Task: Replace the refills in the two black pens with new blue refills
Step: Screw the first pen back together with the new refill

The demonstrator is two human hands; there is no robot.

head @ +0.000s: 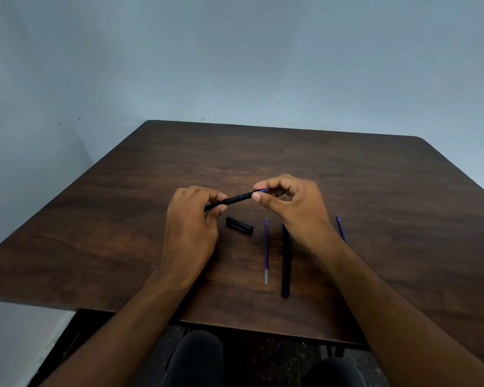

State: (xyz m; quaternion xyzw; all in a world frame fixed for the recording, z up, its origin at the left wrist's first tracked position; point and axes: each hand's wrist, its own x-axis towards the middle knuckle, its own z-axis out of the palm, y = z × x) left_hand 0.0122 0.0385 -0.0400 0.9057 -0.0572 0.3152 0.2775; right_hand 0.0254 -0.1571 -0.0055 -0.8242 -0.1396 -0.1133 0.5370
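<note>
I saw the left hand [192,219] curled tight around one end of a thin black pen [236,199], and the right hand [288,202] pinched the other end with its thumb and first finger. The pen looked smooth and round, like a dark stick, and it hung in the air between the two hands, above the table [109,219]. At the right hand's fingertips there was a bit of blue, shiny and small, but I could not tell if it was the tip of a refill or part of the pen. The left hand's fingers hid the other end of the pen. Just below the left hand's thumb lay a short black cap [239,226], smooth with a flat clip on it. Below the right hand's thumb lay a long blue refill [266,250], thin like a straw, with a pointed tip and a pale, see-through end near me. Right beside it, closer to the right wrist, lay a second black pen [286,263], long and straight; the right hand covered its far end. On the other side of the right wrist another blue refill [341,229] poked out, and the arm hid most of it. The table was brown wood with dark grain lines and a round corner. The wall [235,65] behind it was pale blue-grey with little dark specks. Down low I saw dark knees [196,358], cut off by the edge.
</note>
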